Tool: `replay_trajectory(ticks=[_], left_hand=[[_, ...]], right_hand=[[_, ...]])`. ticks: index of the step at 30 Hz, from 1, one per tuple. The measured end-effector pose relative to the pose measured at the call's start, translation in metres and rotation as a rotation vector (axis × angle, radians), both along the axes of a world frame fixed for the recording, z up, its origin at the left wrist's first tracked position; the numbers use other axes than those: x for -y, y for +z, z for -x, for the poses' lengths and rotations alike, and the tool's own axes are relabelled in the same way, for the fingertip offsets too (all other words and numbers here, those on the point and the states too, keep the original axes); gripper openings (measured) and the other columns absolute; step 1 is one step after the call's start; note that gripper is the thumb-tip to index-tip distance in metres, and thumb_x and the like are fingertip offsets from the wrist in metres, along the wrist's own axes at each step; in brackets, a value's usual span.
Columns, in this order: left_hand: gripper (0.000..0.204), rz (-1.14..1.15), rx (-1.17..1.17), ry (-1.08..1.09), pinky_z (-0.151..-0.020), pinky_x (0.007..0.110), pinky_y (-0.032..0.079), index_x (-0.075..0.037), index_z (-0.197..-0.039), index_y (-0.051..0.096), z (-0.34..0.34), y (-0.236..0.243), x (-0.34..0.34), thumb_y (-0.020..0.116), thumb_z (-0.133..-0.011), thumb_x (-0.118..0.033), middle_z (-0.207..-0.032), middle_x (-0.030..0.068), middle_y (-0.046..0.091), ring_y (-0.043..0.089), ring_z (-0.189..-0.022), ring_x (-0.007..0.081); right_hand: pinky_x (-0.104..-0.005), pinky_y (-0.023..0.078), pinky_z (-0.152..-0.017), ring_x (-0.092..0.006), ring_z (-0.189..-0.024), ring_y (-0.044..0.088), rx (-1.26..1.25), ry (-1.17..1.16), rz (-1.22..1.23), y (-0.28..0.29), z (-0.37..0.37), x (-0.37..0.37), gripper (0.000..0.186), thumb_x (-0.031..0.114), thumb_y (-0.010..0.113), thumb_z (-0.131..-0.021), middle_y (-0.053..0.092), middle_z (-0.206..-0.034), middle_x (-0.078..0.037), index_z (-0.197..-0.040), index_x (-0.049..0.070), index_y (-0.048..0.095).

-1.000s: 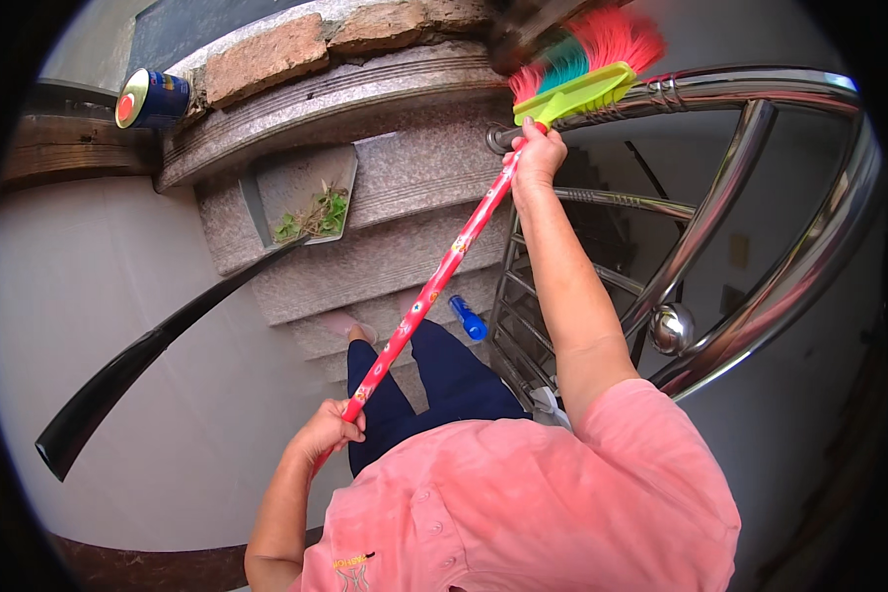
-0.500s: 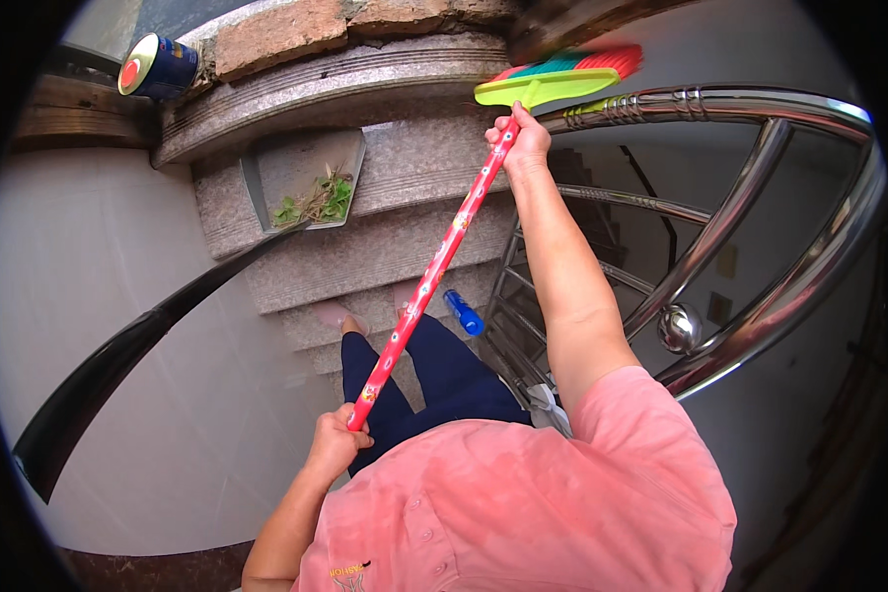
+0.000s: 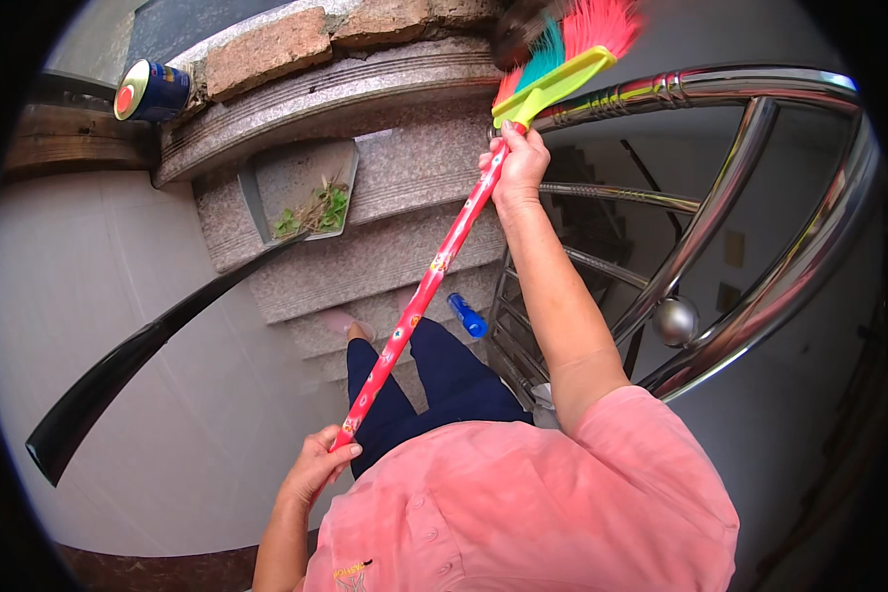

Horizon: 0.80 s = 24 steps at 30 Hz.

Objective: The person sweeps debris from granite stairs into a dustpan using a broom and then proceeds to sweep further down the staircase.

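fingers (image 3: 485, 159) round broom (image 3: 438, 264) — bristles (image 3: 590, 34) higher now

- Gray, speckled stone steps (image 3: 365, 266)
- On a high step, a gray dustpan (image 3: 296, 170)
- Lower down, a blue tube (image 3: 467, 316)
- At the top, rough bricks (image 3: 269, 54)

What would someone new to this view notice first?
Probably the red-handled broom, slanting from the left hand up to the right hand, its pink and teal bristles near the shiny railing. Next, the dustpan of green leaves on the stairs, left of the broom, its black handle reaching toward lower left.
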State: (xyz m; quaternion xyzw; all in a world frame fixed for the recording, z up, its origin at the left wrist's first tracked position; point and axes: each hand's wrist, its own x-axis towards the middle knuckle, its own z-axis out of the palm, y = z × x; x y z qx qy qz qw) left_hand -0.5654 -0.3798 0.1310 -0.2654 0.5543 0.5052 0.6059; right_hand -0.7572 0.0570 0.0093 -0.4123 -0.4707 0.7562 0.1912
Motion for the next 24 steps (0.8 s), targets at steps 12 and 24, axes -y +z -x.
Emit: replay_trajectory(ticks=[12,24], left_hand=[[0.035,0.012,-0.086,-0.003,-0.038,0.024,0.03,-0.002,-0.083,0.065,-0.03,-0.029,0.003,0.065,-0.091,-0.035,-0.052,0.0012,0.049,0.04,-0.04,0.008],[0.037,-0.212,-0.132,-0.053,-0.038,0.024,0.027,-0.003,-0.08,0.063,0.08,-0.087,-0.062,0.064,-0.092,-0.038,-0.051,0.0002,0.045,0.038,-0.039,0.0073]], right_hand=[[-0.0342,0.046,-0.044,-0.0178,-0.054,0.052,-0.094,0.015,0.147,-0.02,-0.01,-0.005,0.01,0.019,0.054,-0.098,0.054,-0.07,-0.006,-0.099,0.008,0.053],[-0.0322,0.042,-0.041,-0.0184,-0.049,0.048,0.188,-0.168,-0.233,-0.029,0.05,-0.094,0.017,0.021,0.057,-0.097,0.053,-0.069,-0.007,-0.095,0.004,0.052]])
